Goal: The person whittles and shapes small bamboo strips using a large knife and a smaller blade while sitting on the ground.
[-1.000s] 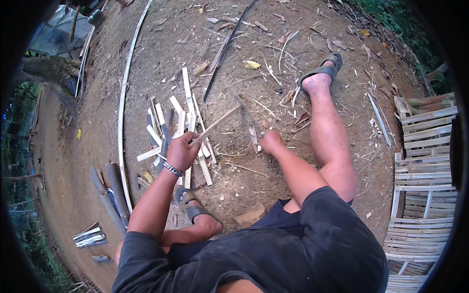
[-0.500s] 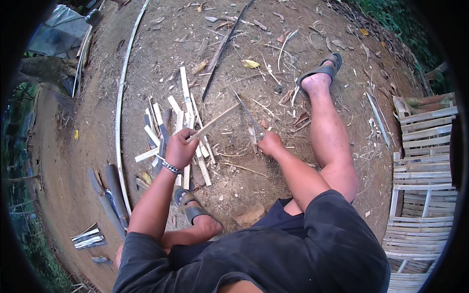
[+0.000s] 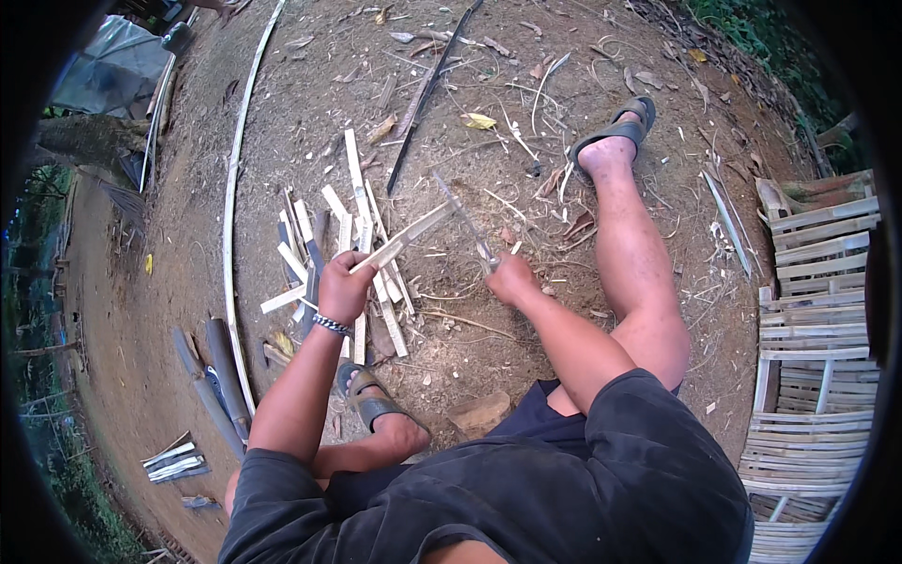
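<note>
My left hand point(image 3: 345, 288), a beaded bracelet at its wrist, is closed around the near end of a flat, pale bamboo strip point(image 3: 406, 237). The strip slants up and to the right. In my right hand point(image 3: 513, 279) is the handle of a knife with a long, narrow blade point(image 3: 473, 228), its tip pointing away and to the left. The blade crosses the strip's far end; whether it is cutting in cannot be made out. Below and beyond my left hand lies a loose pile of split bamboo strips point(image 3: 360, 193), partly hidden by that hand.
A long pale pole point(image 3: 228, 207) runs along the left, near dark bamboo pieces point(image 3: 223, 371) and a small bundle of strips point(image 3: 175, 462). A dark strip point(image 3: 423, 108) lies ahead. A slatted bamboo rack point(image 3: 814, 329) stands right. My sandalled feet flank the work spot.
My right hand has shifted slightly left, and the knife blade with it, now crossing the strip's far end. The strip has turned to show more of its broad face.
</note>
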`<state>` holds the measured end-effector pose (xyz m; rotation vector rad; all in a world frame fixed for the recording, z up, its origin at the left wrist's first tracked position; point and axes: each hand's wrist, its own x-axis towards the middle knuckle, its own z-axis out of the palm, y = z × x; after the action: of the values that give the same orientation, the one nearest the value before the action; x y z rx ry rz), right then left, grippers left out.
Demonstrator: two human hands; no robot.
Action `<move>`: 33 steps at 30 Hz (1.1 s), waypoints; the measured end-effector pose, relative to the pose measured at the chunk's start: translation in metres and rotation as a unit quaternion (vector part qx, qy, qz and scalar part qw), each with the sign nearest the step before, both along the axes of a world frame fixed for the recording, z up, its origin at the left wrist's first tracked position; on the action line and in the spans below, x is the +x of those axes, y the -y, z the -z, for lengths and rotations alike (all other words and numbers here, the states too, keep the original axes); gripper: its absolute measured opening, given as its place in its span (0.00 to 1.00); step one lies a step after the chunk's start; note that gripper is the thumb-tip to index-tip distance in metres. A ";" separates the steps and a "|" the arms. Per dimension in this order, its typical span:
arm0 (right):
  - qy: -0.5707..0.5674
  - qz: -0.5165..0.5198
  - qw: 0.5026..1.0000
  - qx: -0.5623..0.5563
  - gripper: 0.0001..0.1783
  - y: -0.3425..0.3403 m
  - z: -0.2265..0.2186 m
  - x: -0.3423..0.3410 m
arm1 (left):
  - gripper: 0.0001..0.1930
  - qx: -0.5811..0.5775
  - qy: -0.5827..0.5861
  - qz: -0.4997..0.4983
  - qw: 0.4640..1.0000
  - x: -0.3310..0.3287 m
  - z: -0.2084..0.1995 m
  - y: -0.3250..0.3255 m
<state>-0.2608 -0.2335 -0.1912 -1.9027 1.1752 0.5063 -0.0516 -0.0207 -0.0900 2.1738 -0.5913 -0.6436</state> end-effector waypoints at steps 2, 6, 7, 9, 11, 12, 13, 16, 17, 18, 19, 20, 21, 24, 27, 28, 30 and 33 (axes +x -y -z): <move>0.014 -0.065 0.997 0.044 0.19 -0.016 -0.040 0.011 | 0.12 0.012 -0.033 -0.032 0.999 0.001 0.001 -0.005; 0.011 -0.064 0.998 0.012 0.19 -0.009 0.017 -0.008 | 0.11 -0.028 -0.147 -0.087 0.985 0.004 0.022 -0.007; -0.012 -0.048 0.998 0.037 0.19 -0.006 0.011 -0.005 | 0.11 -0.038 -0.185 -0.110 0.976 0.006 0.021 -0.011; -0.021 -0.036 0.999 -0.025 0.18 -0.007 0.000 -0.007 | 0.05 -0.065 -0.239 -0.149 0.957 -0.001 0.023 -0.016; -0.026 -0.032 0.998 -0.051 0.18 -0.001 -0.003 -0.007 | 0.09 -0.045 -0.282 -0.136 0.949 0.002 0.024 -0.025; -0.032 -0.039 0.996 -0.070 0.19 -0.005 -0.005 -0.011 | 0.09 -0.042 -0.263 -0.123 0.956 0.000 0.027 -0.028; -0.030 -0.039 0.997 -0.067 0.18 -0.006 -0.010 -0.011 | 0.09 -0.037 -0.243 -0.111 0.963 -0.004 0.026 -0.030; -0.021 -0.047 0.996 -0.078 0.20 -0.004 -0.012 -0.017 | 0.10 -0.046 -0.238 -0.100 0.965 -0.012 0.022 -0.032; -0.022 -0.043 0.995 -0.082 0.21 -0.003 -0.009 -0.020 | 0.11 -0.055 -0.245 -0.099 0.963 -0.014 0.020 -0.031; -0.023 -0.039 0.995 -0.087 0.21 -0.003 -0.006 -0.024 | 0.11 -0.041 -0.244 -0.107 0.963 -0.016 0.020 -0.031; -0.023 -0.038 0.995 -0.090 0.22 -0.002 -0.007 -0.025 | 0.11 -0.041 -0.239 -0.110 0.964 -0.019 0.019 -0.032; -0.019 -0.046 0.994 -0.096 0.22 -0.002 -0.009 -0.027 | 0.10 -0.040 -0.234 -0.114 0.965 -0.021 0.017 -0.033; -0.014 -0.053 0.993 -0.102 0.22 -0.002 -0.011 -0.028 | 0.09 -0.040 -0.230 -0.119 0.965 -0.023 0.015 -0.034; -0.038 -0.082 0.991 -0.095 0.22 0.000 -0.013 -0.028 | 0.08 -0.011 -0.150 -0.122 0.981 -0.016 0.015 -0.051; -0.053 -0.099 0.991 -0.067 0.21 0.015 0.006 -0.031 | 0.07 -0.075 -0.161 -0.138 0.974 0.002 -0.031 -0.058; -0.055 -0.105 0.991 -0.055 0.21 0.015 0.015 -0.035 | 0.07 -0.073 -0.194 -0.129 0.970 0.005 -0.054 -0.062; -0.044 -0.065 0.996 -0.045 0.18 0.006 0.018 -0.031 | 0.06 -0.094 -0.236 -0.124 0.959 0.018 -0.087 -0.070; -0.003 -0.057 0.997 -0.049 0.17 -0.019 0.032 -0.027 | 0.09 -0.143 -0.283 -0.137 0.938 0.015 -0.081 -0.071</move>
<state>-0.2880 -0.2145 -0.2230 -2.0617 1.1179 0.5239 -0.0364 0.0501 -0.0094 1.6473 -0.0630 -0.9145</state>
